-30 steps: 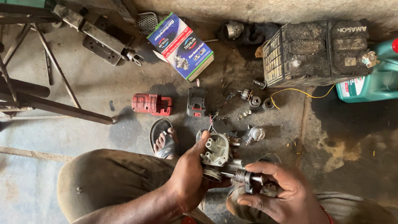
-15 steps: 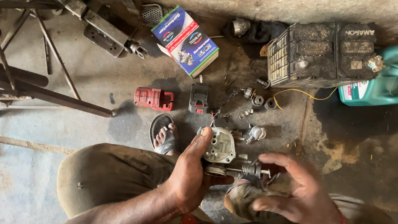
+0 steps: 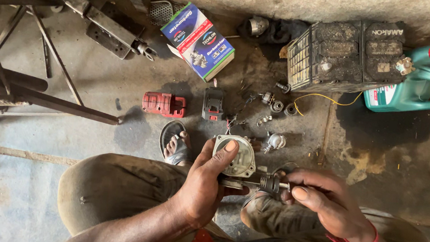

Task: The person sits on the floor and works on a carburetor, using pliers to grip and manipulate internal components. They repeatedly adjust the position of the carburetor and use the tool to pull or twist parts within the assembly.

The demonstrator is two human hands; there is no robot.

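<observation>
Round metal housing [image 3: 234, 156] | held above your knees, over the floor | your left hand [image 3: 204, 187] clamped on it, thumb on its face | thin shaft [image 3: 266, 184] pinched by your right hand [image 3: 327, 203], long axis running left-right, just right of housing.

Left thumb now pressed flat on the round housing [image 3: 236, 156], where before it stood off the rim. Left hand [image 3: 204, 187] gripping slightly higher. Right hand [image 3: 330, 201] shifted outward, fingers drawn back along the shaft [image 3: 264, 184], its dark collar now clear of the palm. Whole view tipped a little, floor clutter sitting lower than a second ago.
</observation>
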